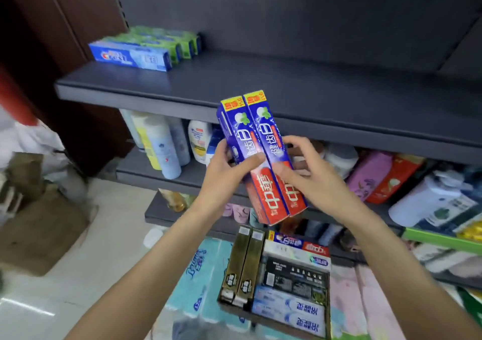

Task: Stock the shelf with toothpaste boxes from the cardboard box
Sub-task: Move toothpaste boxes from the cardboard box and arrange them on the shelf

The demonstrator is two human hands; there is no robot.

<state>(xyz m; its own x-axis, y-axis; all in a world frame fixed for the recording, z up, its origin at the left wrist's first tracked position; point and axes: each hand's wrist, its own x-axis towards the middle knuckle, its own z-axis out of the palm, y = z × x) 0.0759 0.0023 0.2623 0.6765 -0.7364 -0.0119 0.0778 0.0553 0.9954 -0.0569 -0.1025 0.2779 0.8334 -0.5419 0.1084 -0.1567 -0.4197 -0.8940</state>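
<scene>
Blue-and-red toothpaste boxes [262,157], two side by side, gripped by left hand [224,175] and right hand [307,175], just below shelf [339,99]; cardboard box [276,277] under the hands.

Cardboard box [221,302] walls mostly hidden; lower-shelf goods [430,204] blurred.

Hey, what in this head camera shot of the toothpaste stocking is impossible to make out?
- Cardboard box: walls mostly hidden by its toothpaste packs.
- Green toothpaste boxes on the top shelf: labels blurred, partly hidden behind the Crest box.
- Two blue-and-red toothpaste boxes: middles covered by the left hand and right hand.
</scene>
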